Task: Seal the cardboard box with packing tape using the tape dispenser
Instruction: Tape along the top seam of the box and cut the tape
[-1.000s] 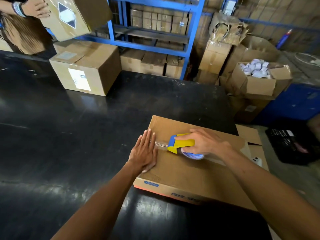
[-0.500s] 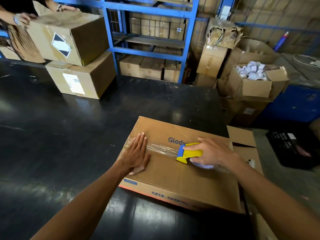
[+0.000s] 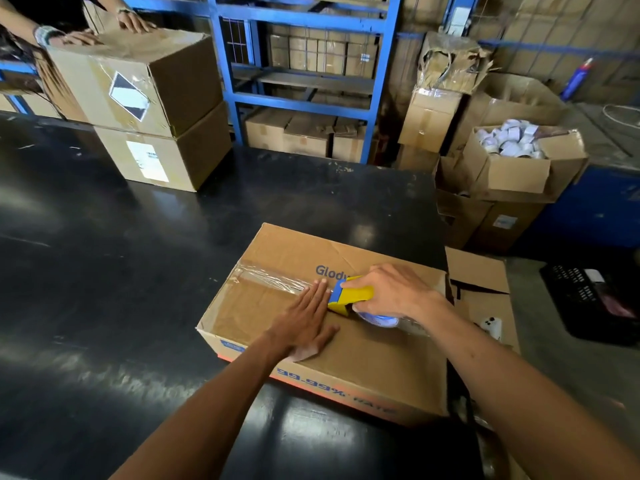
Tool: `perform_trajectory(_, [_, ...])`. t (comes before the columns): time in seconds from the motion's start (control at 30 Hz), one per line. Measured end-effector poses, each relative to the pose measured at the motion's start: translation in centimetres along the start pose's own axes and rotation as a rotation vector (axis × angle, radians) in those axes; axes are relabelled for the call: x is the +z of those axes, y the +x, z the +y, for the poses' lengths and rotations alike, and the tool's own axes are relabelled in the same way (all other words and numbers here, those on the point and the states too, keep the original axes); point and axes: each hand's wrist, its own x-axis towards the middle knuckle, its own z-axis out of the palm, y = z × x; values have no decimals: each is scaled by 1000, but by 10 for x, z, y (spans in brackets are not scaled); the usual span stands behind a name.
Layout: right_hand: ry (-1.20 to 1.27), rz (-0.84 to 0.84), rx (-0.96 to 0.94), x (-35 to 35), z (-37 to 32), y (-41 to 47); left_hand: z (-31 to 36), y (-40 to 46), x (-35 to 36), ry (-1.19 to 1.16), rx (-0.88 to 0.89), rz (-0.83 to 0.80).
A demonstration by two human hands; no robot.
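left hand (image 3: 304,323) flat, fingers spread on box (image 3: 363,368) | right hand (image 3: 391,289) clasps tape dispenser (image 3: 349,297) | tape (image 3: 273,277) seemingly along seam, left

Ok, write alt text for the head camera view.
A right hand runs a yellow tape dispenser along a cardboard box on a black table, while the left hand presses flat beside it. Clear tape covers the seam's far part.

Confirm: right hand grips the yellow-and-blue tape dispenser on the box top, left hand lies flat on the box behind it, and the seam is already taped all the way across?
Not quite. In the head view the tape covers only the stretch from the box's far-left edge to the tape dispenser; the seam under the right hand and beyond isn't finished. The left hand and grip are as you said.
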Motion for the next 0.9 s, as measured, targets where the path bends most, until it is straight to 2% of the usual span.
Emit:
perform_trajectory(0.13, [-10, 2, -32, 2, 14, -12, -5, 1, 4, 28, 2, 8])
perform_trajectory(0.33, [-48, -61, 5, 5, 75, -62, -6, 2, 7, 17, 2, -33])
perform_trajectory(0.53, [-103, -60, -31, 7, 71, -57, 1, 3, 2, -20, -26, -28])
perform_trajectory(0.63, [-92, -49, -37, 7, 75, -56, 29, 12, 5, -42, -120, -2])
perform_trajectory(0.77, [-79, -12, -38, 10, 76, -54, 91, 38, 19, -68, -26, 34])
perform_trajectory(0.9, [-75, -4, -26, 9, 78, -55, 103, 43, 20, -57, -59, 23])
